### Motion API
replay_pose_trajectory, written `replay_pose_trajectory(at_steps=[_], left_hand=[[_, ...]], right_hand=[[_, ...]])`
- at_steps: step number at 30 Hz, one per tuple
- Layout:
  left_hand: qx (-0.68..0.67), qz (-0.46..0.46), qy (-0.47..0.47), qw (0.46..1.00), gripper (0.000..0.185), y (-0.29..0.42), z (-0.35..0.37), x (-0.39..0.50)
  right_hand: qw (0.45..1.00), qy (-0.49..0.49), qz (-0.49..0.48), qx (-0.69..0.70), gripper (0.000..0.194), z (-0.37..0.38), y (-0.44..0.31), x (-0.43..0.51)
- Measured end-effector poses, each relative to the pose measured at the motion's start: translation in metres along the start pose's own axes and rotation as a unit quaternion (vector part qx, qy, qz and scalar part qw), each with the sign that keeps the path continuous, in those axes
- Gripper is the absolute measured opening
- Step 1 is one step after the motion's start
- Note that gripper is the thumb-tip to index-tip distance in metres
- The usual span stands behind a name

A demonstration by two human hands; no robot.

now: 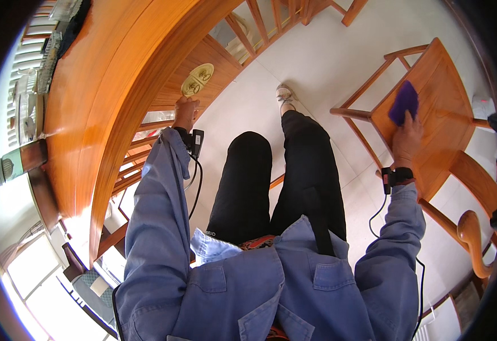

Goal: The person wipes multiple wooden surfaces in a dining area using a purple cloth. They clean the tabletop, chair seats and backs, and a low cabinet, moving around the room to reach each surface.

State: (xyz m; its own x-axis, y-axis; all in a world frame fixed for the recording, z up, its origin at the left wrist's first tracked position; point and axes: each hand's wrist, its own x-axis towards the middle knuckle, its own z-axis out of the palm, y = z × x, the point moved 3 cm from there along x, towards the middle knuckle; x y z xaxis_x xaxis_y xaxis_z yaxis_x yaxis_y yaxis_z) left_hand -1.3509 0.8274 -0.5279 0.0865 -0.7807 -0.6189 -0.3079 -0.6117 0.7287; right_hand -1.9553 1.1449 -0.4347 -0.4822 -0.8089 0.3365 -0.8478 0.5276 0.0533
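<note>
My right hand [407,136] presses a purple cloth [404,103] on the wooden seat of an armchair [438,123] at the right. The seat's surface shows all round the cloth. At the left, my left hand [186,111] is beside the wooden cabinet under the long tabletop, just below a round brass door plate [197,80] with two pulls. Its fingers are curled; whether they grip the cabinet's edge is not plain. Both wrists wear black bands with small cabled devices.
A long polished wooden table [99,85] curves along the left, with slatted shelves beneath. A green bottle [7,168] and clear plastic containers [29,102] are at its far left side. My shoe [285,97] rests on the pale tiled floor [316,64] between table and chair.
</note>
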Motion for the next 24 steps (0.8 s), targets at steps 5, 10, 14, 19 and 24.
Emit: replay_pose_trajectory(at_steps=[5, 10, 14, 19, 24], left_hand=[[0.096, -0.007, -0.034, 0.995, 0.023, 0.019, -0.004, -0.032], [0.329, 0.143, -0.131, 0.924, 0.022, 0.07, -0.003, -0.092], [0.433, 0.475, -0.002, 0.767, 0.039, 0.136, 0.017, -0.205], [0.396, 0.578, 0.043, 0.712, 0.036, 0.198, 0.004, -0.314], [0.493, 0.513, 0.013, 0.702, 0.026, 0.151, 0.028, -0.26]], right_hand=[[0.998, -0.017, -0.04, 0.049, 0.045, -0.005, 0.008, -0.002], [0.999, -0.006, 0.021, 0.038, 0.044, -0.004, 0.028, -0.009], [0.997, 0.007, -0.065, 0.03, 0.043, -0.003, 0.027, -0.025], [0.998, -0.012, 0.039, 0.038, 0.041, -0.011, 0.046, -0.021], [0.998, -0.004, -0.057, 0.015, 0.044, 0.0, 0.02, -0.02]])
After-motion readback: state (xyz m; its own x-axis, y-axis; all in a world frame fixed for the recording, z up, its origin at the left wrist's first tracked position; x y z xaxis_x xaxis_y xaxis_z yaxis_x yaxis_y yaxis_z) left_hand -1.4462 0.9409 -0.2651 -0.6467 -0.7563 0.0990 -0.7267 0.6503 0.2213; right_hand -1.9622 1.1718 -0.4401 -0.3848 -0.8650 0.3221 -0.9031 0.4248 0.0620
